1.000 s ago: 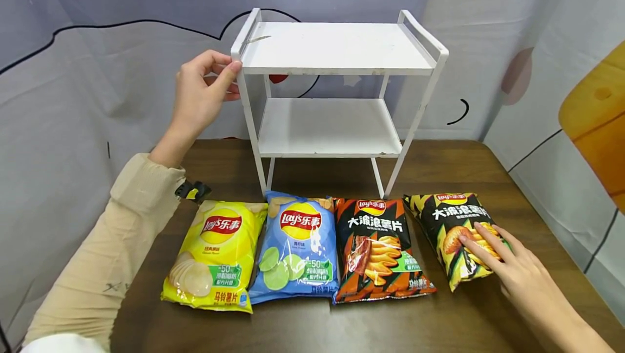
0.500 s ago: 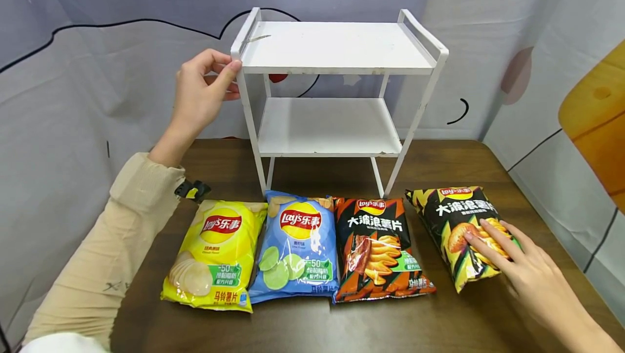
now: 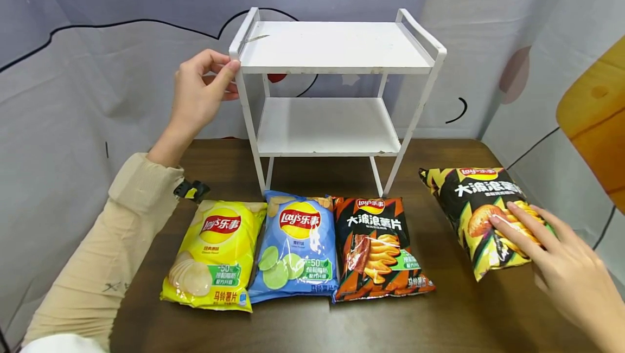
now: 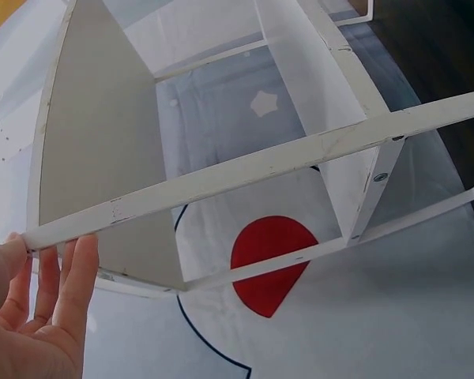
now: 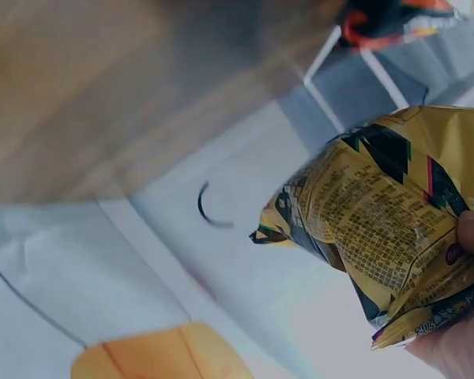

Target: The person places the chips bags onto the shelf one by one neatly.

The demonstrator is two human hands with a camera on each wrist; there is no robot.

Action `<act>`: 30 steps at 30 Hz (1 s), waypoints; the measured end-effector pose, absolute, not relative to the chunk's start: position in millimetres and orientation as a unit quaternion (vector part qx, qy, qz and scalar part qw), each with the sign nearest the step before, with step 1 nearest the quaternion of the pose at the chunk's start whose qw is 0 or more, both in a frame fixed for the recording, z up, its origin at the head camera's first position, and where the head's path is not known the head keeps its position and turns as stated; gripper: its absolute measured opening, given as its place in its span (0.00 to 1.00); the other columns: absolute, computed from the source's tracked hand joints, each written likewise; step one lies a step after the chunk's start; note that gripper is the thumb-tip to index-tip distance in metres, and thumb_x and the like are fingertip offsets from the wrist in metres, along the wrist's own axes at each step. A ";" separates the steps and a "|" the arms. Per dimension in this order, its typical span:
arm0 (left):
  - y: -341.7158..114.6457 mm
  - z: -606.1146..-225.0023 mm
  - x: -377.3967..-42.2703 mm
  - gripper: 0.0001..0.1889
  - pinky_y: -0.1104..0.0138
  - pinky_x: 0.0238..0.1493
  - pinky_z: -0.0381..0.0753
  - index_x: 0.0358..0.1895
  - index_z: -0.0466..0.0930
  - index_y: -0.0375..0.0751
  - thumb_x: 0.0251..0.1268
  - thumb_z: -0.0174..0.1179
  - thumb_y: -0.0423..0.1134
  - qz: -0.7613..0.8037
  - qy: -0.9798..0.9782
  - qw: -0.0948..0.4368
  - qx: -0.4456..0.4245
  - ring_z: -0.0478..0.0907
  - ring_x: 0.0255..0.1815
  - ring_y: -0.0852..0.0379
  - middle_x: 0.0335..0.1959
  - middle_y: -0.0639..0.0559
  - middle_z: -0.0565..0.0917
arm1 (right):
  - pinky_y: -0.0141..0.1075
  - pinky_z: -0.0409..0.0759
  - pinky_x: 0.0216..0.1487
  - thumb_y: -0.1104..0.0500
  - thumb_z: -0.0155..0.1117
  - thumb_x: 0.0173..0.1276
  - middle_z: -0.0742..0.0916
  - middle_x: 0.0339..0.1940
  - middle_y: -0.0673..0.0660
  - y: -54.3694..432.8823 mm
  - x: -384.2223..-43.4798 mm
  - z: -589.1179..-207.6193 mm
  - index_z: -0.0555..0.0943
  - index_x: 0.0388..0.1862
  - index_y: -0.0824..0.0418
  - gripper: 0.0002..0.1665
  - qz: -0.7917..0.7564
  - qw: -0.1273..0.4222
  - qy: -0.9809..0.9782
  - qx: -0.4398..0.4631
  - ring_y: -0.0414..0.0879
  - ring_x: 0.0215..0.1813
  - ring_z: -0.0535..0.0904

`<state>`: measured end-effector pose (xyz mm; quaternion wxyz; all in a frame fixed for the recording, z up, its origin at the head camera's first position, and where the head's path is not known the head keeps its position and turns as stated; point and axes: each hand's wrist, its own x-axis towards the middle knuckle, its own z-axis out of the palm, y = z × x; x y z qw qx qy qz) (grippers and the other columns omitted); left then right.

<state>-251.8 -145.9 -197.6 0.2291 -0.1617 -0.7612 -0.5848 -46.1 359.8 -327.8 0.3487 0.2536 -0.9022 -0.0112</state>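
Over the right side of the table [image 3: 293, 331], the right hand [image 3: 568, 263] grips the black chip bag [image 3: 480, 201] toward its lower end, thumb beneath, while the left hand [image 3: 199, 90] pinches the white rack [image 3: 337, 44], and that one-ended hold could let the slick bag droop or slip.

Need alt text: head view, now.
A right hand holds a black-and-yellow chip bag over a brown table; the left hand grips a white two-tier rack near its front upper left corner. A yellow bag, a blue bag and an orange-and-black bag lie in a row in front of the rack.
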 end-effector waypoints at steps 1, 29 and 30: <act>-145.9 -197.6 -251.8 0.07 0.77 0.27 0.86 0.38 0.80 0.36 0.64 0.62 0.38 -0.586 -0.760 0.228 -0.161 0.81 0.20 0.68 0.26 0.57 0.78 | 0.52 0.76 0.38 0.56 0.25 0.68 0.77 0.65 0.58 362.6 -45.9 -323.9 0.77 0.61 0.51 0.34 -0.016 0.347 -0.905 0.245 0.60 0.63 0.69; -146.1 -198.1 -252.8 0.05 0.76 0.30 0.87 0.37 0.80 0.41 0.65 0.62 0.39 -0.577 -0.767 0.228 -0.165 0.81 0.21 0.67 0.26 0.56 0.78 | 0.40 0.54 0.79 0.81 0.44 0.47 0.73 0.66 0.71 345.5 -56.8 -241.0 0.76 0.63 0.60 0.42 0.089 0.423 -0.868 0.244 0.72 0.68 0.63; -145.8 -198.1 -252.9 0.05 0.76 0.30 0.87 0.37 0.80 0.41 0.65 0.62 0.39 -0.576 -0.767 0.228 -0.165 0.81 0.21 0.67 0.26 0.57 0.78 | 0.40 0.54 0.79 0.80 0.44 0.49 0.73 0.67 0.70 346.0 -55.4 -238.3 0.75 0.64 0.58 0.42 0.081 0.421 -0.871 0.243 0.72 0.69 0.62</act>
